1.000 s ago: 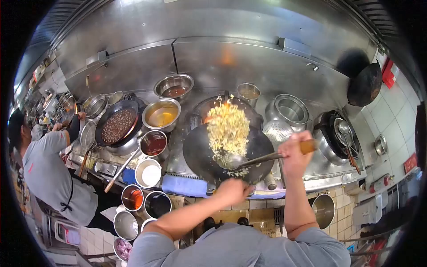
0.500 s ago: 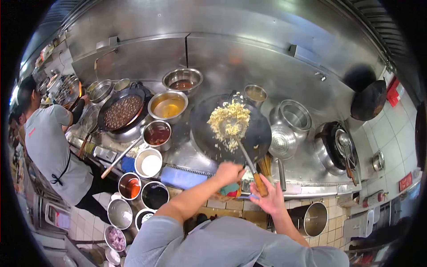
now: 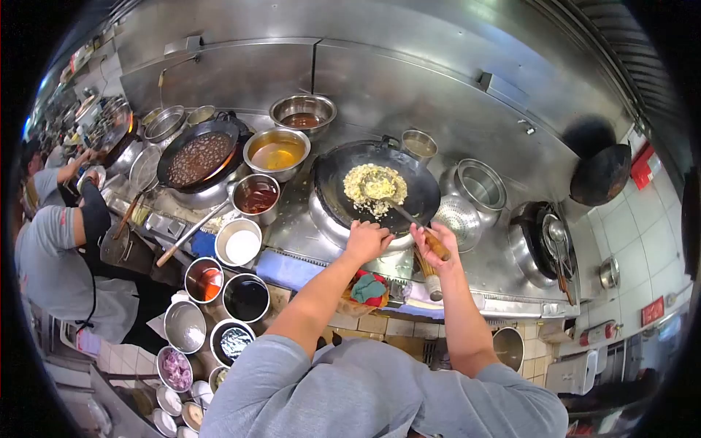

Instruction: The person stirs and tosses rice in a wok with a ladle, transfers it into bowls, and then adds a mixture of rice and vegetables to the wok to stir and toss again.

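Note:
A black wok (image 3: 336, 159) sits on the stove in front of me, holding pale yellow food in small pieces (image 3: 355, 181) that looks like egg and rice. My left hand (image 3: 367, 239) is closed at the wok's near rim; the grip itself is partly hidden. In my right hand (image 3: 440, 245) is the wooden handle of a ladle (image 3: 406, 214), its metal bowl resting in the food. Just below the right hand, a bamboo brush (image 3: 428, 274) leans at the stove's edge.
Left of the wok stand steel bowls of yellow liquid (image 3: 277, 152) and dark red sauce (image 3: 256, 196). A perforated strainer (image 3: 457, 221) lies to the right. Another wok with brown liquid (image 3: 198, 159) is at far left, near a co-worker in grey (image 3: 47, 248).
The wok has come down level from a raised, tilted position, and its scattered food has gathered together. Both hands moved up and away from me. The co-worker now bends lower.

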Action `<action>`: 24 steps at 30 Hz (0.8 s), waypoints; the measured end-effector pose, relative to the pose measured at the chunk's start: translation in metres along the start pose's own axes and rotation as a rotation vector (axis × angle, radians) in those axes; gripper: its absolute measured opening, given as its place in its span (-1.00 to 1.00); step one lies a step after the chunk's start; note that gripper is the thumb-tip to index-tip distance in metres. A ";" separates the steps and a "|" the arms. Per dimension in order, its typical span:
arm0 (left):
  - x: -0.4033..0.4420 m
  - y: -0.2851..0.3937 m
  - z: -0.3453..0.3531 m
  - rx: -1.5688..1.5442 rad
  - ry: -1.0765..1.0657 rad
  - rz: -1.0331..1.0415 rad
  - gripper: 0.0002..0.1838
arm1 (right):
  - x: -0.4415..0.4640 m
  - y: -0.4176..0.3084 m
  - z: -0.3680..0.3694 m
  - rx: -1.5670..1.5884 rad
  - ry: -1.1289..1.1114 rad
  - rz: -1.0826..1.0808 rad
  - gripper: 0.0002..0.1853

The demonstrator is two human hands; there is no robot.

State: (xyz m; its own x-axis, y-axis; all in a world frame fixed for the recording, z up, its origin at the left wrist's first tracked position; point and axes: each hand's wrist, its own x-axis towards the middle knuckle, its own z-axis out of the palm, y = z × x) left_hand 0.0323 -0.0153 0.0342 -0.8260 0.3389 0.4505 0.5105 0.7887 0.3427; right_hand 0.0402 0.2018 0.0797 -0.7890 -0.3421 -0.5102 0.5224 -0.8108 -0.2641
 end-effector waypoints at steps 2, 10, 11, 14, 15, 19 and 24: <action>0.002 -0.008 0.004 0.031 -0.021 -0.026 -0.71 | 0.008 0.009 -0.004 0.069 -0.123 0.211 -0.69; -0.007 -0.018 0.024 -0.154 0.070 -0.059 -0.73 | -0.055 0.047 -0.004 -1.686 0.229 -0.407 -0.61; -0.008 -0.020 0.024 -0.190 0.079 -0.049 -0.74 | -0.063 0.054 -0.011 -2.118 0.235 -0.723 -0.50; -0.007 -0.017 0.023 -0.209 0.039 -0.101 -0.77 | -0.030 0.051 -0.052 -2.265 0.381 -0.613 -0.39; -0.009 -0.020 0.031 -0.215 0.107 -0.099 -0.78 | -0.024 0.044 -0.056 -2.352 0.414 -0.625 -0.40; -0.021 -0.001 0.013 -0.242 0.260 -0.162 -0.74 | -0.063 0.037 0.011 -1.769 0.245 -0.468 -0.45; -0.099 0.046 -0.009 -0.741 -0.405 -0.066 -0.67 | -0.105 0.047 0.020 -0.248 -0.117 -0.005 -0.66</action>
State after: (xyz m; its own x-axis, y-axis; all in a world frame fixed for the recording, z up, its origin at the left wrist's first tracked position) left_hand 0.1397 -0.0176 0.0127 -0.8096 0.5727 0.1286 0.3660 0.3213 0.8734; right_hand 0.1415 0.1899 0.1377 -0.8161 -0.4032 -0.4141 0.5706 -0.6762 -0.4660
